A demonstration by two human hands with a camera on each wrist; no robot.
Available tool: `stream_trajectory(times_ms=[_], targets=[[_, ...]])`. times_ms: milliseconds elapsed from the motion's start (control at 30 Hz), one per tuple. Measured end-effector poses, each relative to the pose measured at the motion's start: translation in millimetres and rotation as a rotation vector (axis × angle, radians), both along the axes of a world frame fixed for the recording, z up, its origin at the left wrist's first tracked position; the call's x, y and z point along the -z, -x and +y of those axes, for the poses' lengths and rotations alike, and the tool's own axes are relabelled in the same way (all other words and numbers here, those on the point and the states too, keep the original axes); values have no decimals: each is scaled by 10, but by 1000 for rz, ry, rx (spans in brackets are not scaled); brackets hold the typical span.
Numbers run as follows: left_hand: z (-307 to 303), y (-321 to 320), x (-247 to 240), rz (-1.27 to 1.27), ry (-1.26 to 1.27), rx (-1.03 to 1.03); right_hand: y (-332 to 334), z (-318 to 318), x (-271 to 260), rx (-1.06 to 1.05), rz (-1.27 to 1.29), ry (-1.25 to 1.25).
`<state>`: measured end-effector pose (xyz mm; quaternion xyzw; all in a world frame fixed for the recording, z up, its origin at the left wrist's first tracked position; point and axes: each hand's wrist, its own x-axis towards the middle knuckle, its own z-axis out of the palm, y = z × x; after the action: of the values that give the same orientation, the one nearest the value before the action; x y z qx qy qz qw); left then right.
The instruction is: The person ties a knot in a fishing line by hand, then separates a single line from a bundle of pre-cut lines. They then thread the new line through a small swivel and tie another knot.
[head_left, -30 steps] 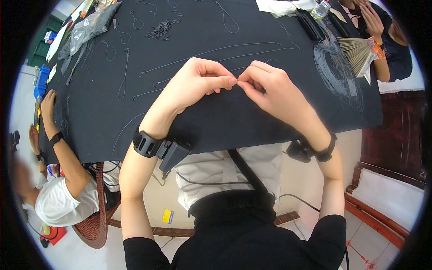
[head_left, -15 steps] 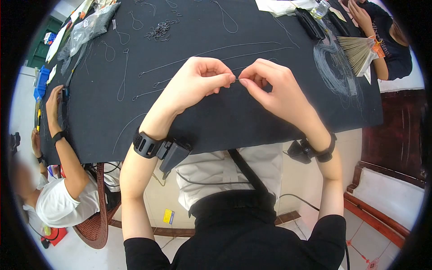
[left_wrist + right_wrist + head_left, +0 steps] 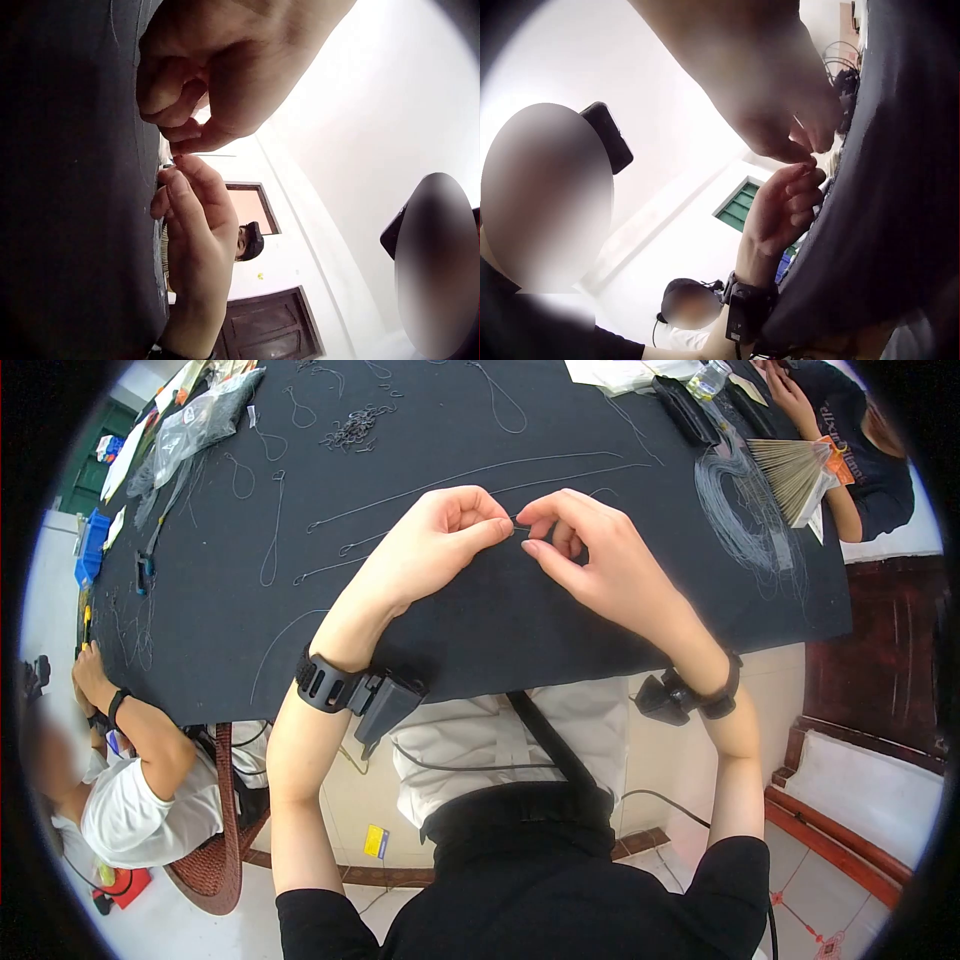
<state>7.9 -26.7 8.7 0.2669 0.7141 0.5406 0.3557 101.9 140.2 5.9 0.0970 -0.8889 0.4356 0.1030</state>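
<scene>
My left hand pinches a very thin grey wire between thumb and index finger, above the black table. Just to its right is my right hand, with thumb and index finger parted around the wire's end and the index fingertip close to the left fingertips. In the left wrist view the right hand faces the left hand, their tips nearly meeting. The right wrist view shows the left hand with curled fingers; the wire cannot be made out there.
Long looped wires lie beyond the hands on the black cloth. Farther off are small dark hooks and a plastic bag. At right lie a wire coil and a fan of sticks. People sit at both sides.
My right thumb and index finger have parted from their pinch, and that hand has shifted slightly left. The person at left has drawn a hand back toward the table edge, away from a dark blue object.
</scene>
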Motion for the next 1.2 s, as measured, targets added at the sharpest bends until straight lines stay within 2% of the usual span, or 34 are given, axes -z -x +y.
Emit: stream_trajectory(times_ms=[567, 900, 1000, 1100, 1133, 1200], targets=[[-1, -7, 12, -17, -22, 20, 10, -28, 27, 24, 57, -9], [-16, 18, 25, -139, -88, 5, 0, -22, 47, 23, 126, -16], [-12, 24, 11, -102, -94, -4, -45, -60, 15, 123, 47, 100], [-37, 20, -68, -17, -138, -4, -122, -42, -25, 61, -473, 481], [-39, 0, -106, 1, -186, -1, -138, -47, -19, -67, -659, 587], [-44, -62, -183, 11, -256, -3, -186, -164, -5, -218, -869, 856]])
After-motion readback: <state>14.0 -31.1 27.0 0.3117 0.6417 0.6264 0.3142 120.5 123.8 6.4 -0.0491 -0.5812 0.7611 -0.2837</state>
